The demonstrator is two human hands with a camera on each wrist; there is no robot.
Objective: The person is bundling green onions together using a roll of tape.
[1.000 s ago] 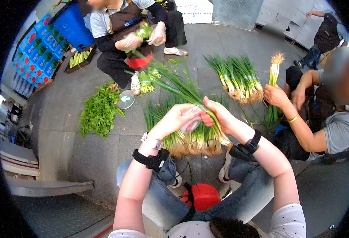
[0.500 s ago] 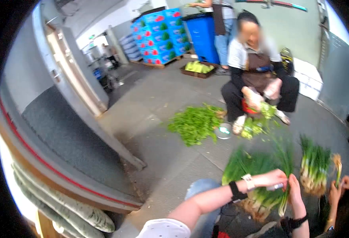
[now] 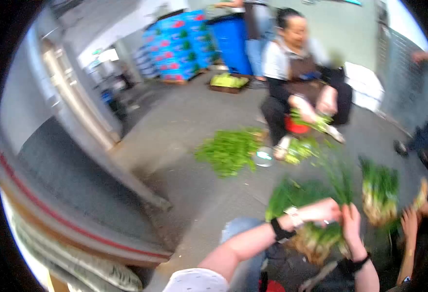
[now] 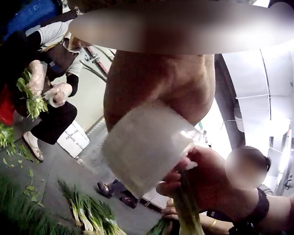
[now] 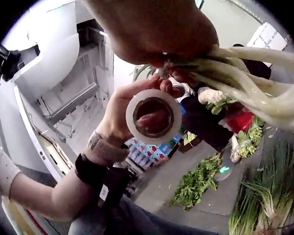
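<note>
In the head view, the left hand [image 3: 325,210] meets the right hand [image 3: 351,223] at a scallion bunch [image 3: 339,182], leaves pointing away. The right wrist view shows the left hand's fingers [image 5: 165,85] gripping a clear tape roll [image 5: 153,139], while the right hand [image 5: 159,34] curls round the scallions [image 5: 250,93] just above the white stalks. Seen from the left wrist, the roll [image 4: 142,149] hides part of the left hand [image 4: 161,81], and the right hand [image 4: 208,171] holds the stalks beside it. More scallions [image 3: 316,241] lie on the floor below.
Leafy greens [image 3: 228,151] lie on the floor by a round scale [image 3: 263,156]. A person [image 3: 297,68] sits opposite, handling greens over a red object. Another scallion pile [image 3: 379,192] is at right, near a second person's hands [image 3: 410,223]. A metal door edge [image 3: 126,170] stands left.
The head view has swung left, bringing the doorway into sight and putting both hands toward the lower right. They stay together at the bunch. The person opposite has raised their head.
</note>
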